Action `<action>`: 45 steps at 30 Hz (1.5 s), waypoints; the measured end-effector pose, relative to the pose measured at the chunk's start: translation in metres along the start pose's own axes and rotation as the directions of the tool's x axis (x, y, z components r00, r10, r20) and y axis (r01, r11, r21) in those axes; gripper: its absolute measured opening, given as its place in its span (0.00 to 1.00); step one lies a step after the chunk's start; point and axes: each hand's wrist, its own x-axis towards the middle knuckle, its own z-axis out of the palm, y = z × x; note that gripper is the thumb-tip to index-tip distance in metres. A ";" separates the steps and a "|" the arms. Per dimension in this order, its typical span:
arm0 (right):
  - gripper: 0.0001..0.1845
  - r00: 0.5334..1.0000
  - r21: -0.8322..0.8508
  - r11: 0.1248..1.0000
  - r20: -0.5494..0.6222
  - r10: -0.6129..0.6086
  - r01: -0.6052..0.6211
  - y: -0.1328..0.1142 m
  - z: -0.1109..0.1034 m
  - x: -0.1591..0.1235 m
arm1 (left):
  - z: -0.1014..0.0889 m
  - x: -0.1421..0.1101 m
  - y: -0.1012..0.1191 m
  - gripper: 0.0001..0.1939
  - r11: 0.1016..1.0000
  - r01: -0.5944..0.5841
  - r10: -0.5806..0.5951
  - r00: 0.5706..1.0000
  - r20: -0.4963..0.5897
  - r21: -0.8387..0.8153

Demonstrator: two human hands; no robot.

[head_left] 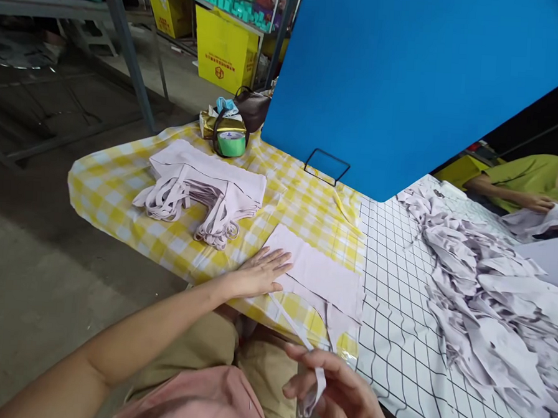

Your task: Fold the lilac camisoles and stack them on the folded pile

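My left hand (264, 274) lies flat with fingers spread on the left end of a pale lilac garment piece (325, 267), pressing it to the yellow checked cloth. One thin strap (292, 322) runs from this piece to my right hand (344, 393), near my lap. Its end loops down among the curled fingers of that hand. A second strap hangs at the right side of the piece. Beyond my left hand is a neat stack of similar pieces (205, 180), their straps bunched toward me.
A large blue board (383, 83) stands behind the table, with a black wire frame (328, 168) at its foot. Loose lilac pieces (494, 295) heap on the white grid cloth (389, 339). Green tape (230, 144) sits at the back. Another person (523, 184) handles fabric at right.
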 end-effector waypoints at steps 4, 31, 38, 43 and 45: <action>0.15 0.986 0.125 0.990 -0.163 -0.038 0.059 -0.006 0.001 0.022 | -0.001 0.000 -0.001 0.28 1.000 -0.010 0.010 1.000 -0.006 -0.009; 0.19 0.913 -0.358 0.920 -0.299 -0.277 0.162 -0.015 -0.023 0.069 | -0.040 0.000 0.025 0.11 0.965 0.069 -0.114 0.979 -0.166 -0.253; 0.23 0.973 -0.557 0.829 -0.159 -0.170 0.053 0.005 -0.015 0.089 | -0.077 -0.008 0.049 0.09 0.895 -0.115 0.016 0.974 -0.227 -0.431; 0.23 0.981 -0.558 0.828 -0.130 -0.146 0.049 0.018 -0.012 0.097 | -0.068 -0.008 0.041 0.10 0.889 -0.051 -0.030 0.985 -0.169 -0.455; 0.23 0.980 -0.555 0.830 -0.131 -0.151 0.054 0.023 -0.013 0.099 | -0.065 -0.008 0.039 0.09 0.859 -0.021 -0.059 0.988 -0.141 -0.511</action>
